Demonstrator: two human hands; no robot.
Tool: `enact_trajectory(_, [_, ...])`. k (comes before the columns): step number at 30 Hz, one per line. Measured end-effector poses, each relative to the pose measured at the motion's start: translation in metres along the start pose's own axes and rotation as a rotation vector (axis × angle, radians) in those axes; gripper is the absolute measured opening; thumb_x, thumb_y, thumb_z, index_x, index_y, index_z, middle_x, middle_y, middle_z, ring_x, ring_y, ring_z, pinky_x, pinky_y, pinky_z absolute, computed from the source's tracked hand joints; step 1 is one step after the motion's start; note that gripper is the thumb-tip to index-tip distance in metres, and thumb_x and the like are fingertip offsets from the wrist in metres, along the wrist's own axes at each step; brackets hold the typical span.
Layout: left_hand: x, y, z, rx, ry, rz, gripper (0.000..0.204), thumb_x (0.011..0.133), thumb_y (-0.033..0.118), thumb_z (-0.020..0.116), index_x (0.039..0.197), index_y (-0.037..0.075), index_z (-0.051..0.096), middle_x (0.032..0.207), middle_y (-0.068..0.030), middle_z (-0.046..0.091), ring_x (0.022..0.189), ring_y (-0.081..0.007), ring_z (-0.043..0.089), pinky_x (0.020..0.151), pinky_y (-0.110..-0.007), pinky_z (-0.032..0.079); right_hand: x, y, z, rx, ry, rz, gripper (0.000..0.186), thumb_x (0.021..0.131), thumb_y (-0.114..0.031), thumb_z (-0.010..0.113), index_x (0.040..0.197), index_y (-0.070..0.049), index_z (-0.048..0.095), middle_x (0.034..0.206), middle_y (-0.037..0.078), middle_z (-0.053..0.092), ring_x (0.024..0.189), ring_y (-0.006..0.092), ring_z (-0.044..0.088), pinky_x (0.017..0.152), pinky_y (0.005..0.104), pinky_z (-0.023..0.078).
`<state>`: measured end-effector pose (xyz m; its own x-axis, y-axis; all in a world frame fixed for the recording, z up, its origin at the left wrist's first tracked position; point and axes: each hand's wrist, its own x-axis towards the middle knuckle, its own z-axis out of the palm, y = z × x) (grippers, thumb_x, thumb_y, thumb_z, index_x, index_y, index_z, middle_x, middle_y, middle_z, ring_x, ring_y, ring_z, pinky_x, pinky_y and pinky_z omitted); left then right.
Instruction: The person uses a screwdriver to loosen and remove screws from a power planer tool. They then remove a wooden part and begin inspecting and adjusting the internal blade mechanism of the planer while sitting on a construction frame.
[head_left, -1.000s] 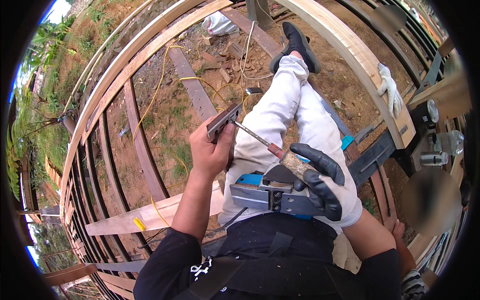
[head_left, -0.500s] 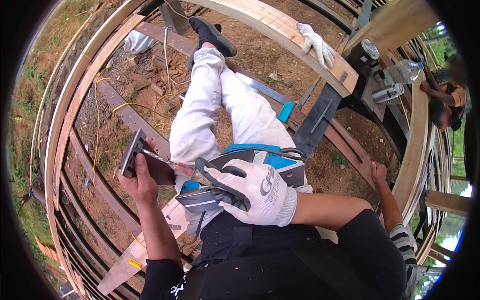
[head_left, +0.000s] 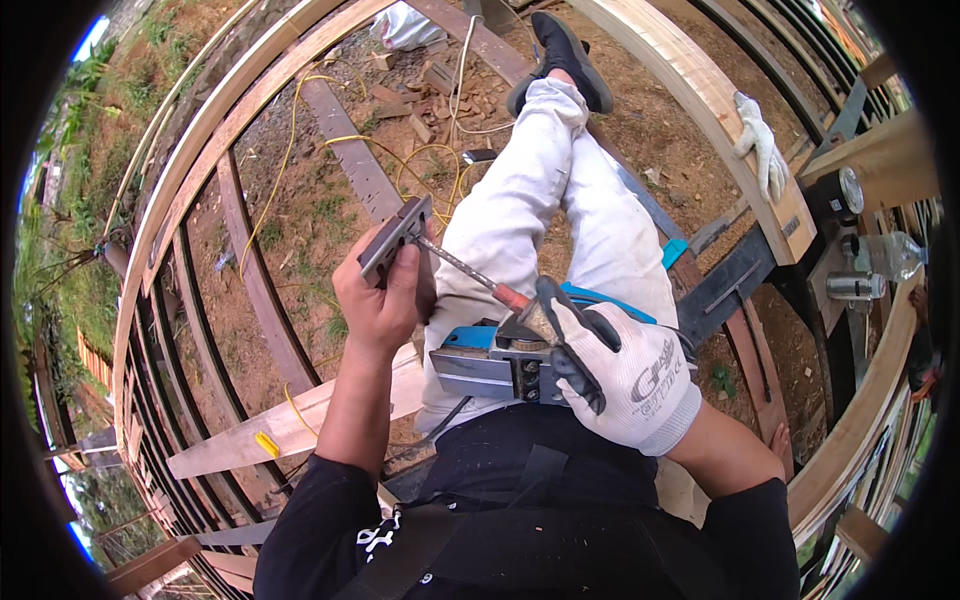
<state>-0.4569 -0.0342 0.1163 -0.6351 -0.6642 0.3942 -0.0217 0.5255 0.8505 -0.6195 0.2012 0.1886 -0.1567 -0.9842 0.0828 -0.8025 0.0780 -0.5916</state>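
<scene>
My bare left hand [head_left: 385,292] grips a dark slotted metal bracket [head_left: 392,240], held tilted above my left thigh. In my right hand [head_left: 615,365], gloved white with dark finger coating, is a slim tool with a textured metal shaft [head_left: 462,266] and a red collar; the glove partly hides its handle. The shaft's tip meets the bracket's slotted edge, as far as I can see. Below both hands a blue and grey electric planer [head_left: 480,372] lies across my lap, partly covered by the glove.
A spare white glove [head_left: 762,150] lies on a wooden beam [head_left: 690,85] at the far right. Beside it stand a dark canister [head_left: 835,195], a clear bottle [head_left: 890,255] and a metal can [head_left: 856,286]. A yellow cord [head_left: 290,150] trails over the ground. Another person's hand [head_left: 781,448] shows at right.
The view has swung, so most things sit differently in it. Both hands keep their hold, and the bracket and tool shaft now slope more steeply. The other person's arm is mostly out of sight.
</scene>
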Motion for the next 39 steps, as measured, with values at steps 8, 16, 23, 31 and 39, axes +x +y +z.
enact_trajectory(8, [-0.008,0.009,-0.017,0.021,0.09,-0.033,0.03,0.094,0.008,0.055,0.118,-0.008,0.062,0.103,-0.0169,0.072,0.094,-0.0204,0.069,0.085,-0.032,0.053,0.01,-0.008,0.022,1.669,0.042,0.465,0.065,0.088,-0.027,0.063,0.138,0.011,0.045,0.115,0.02,0.063,0.081,0.0232,0.065,0.072,0.0349,0.053])
enact_trajectory(16, [0.006,0.038,-0.017,0.08,0.028,0.076,0.033,0.089,0.011,0.065,0.12,0.0,0.065,0.105,-0.0163,0.07,0.085,-0.0278,0.069,0.074,-0.034,0.053,-0.019,-0.006,0.036,1.837,0.072,0.665,0.041,0.102,-0.031,0.042,0.123,0.001,0.056,0.06,0.01,0.051,0.041,0.0153,0.043,0.038,0.0256,0.036])
enact_trajectory(23, [-0.005,0.026,-0.018,0.069,0.128,0.062,0.033,0.089,0.012,0.066,0.12,0.001,0.065,0.101,-0.015,0.07,0.079,-0.0243,0.068,0.069,-0.033,0.052,0.001,0.004,0.007,-0.035,0.108,-0.216,0.058,0.079,-0.021,0.071,0.127,0.008,0.057,0.117,0.03,0.063,0.106,0.0485,0.06,0.089,0.0511,0.05])
enact_trajectory(31, [0.0,0.032,-0.01,0.04,0.119,0.018,0.031,0.091,0.021,0.064,0.117,0.005,0.066,0.092,-0.0151,0.068,0.078,-0.0308,0.067,0.067,-0.038,0.052,0.011,-0.028,0.02,1.672,0.322,0.217,0.05,0.097,-0.021,0.048,0.135,0.011,0.049,0.112,0.019,0.066,0.068,0.0149,0.058,0.058,0.0222,0.047])
enact_trajectory(39, [-0.007,0.024,-0.012,0.064,0.182,0.115,0.032,0.09,0.017,0.065,0.118,0.002,0.066,0.095,-0.0148,0.069,0.08,-0.0277,0.068,0.069,-0.036,0.052,0.014,-0.013,-0.016,0.096,0.037,-0.34,0.052,0.079,-0.019,0.067,0.126,0.003,0.061,0.091,0.023,0.065,0.077,0.0431,0.064,0.07,0.0481,0.051])
